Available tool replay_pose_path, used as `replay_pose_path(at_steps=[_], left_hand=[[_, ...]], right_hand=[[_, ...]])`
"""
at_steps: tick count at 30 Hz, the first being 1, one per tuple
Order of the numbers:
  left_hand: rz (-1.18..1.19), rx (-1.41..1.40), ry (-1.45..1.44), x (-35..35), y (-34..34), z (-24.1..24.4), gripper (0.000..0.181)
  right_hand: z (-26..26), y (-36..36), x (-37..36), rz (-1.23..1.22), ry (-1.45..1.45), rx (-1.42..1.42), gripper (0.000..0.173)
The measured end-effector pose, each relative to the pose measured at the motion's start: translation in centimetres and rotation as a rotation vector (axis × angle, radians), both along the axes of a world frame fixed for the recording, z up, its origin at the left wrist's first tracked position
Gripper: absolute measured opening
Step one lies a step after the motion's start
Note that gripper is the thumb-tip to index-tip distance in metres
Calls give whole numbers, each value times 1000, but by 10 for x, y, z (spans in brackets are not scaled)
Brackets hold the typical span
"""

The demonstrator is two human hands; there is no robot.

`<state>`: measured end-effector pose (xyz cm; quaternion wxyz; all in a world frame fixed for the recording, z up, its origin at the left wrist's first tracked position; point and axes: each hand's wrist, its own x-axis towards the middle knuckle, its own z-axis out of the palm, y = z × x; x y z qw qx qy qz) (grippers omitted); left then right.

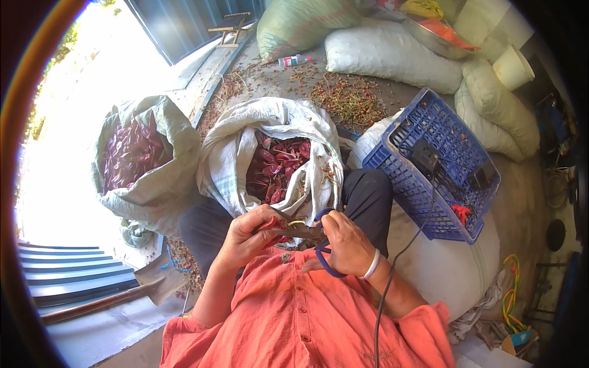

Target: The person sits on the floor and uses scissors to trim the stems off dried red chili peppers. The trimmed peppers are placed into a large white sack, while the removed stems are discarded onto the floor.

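Observation:
My left hand [251, 234] grips a dried red chili pepper [276, 224], whose pale stem points towards my right hand. In my right hand [345, 244] is a pair of scissors [301, 232] with blue handles. Its dark blades stand apart, one on either side of the stem. Just beyond my hands, between my knees, a white woven sack [225, 156] with a rolled rim holds many dried red chilies [276, 170]. Farther left, a second woven sack [177, 188] is filled with darker dried chilies [133, 154].
A blue plastic crate [405, 184] with a charger and cable rests at my right on a stuffed sack [446, 262]. Cut stems [352, 103] litter the floor ahead, before full sacks [391, 53]. A shovel [158, 280] lies at the left. A plastic bottle [294, 60] lies farther off.

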<state>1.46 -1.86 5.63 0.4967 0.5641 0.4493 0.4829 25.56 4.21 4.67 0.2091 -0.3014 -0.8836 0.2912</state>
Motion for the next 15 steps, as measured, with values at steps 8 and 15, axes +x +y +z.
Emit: replay_pose_path(at_steps=[8,15], left_hand=[[151,-238,-361,26,-2,-2,6],[174,-255,-461,33,5,-26,12]], right_hand=[[-2,-8,-2,-93,-96,-49,41],[-16,-21,-5,-270,-72,-58,32]])
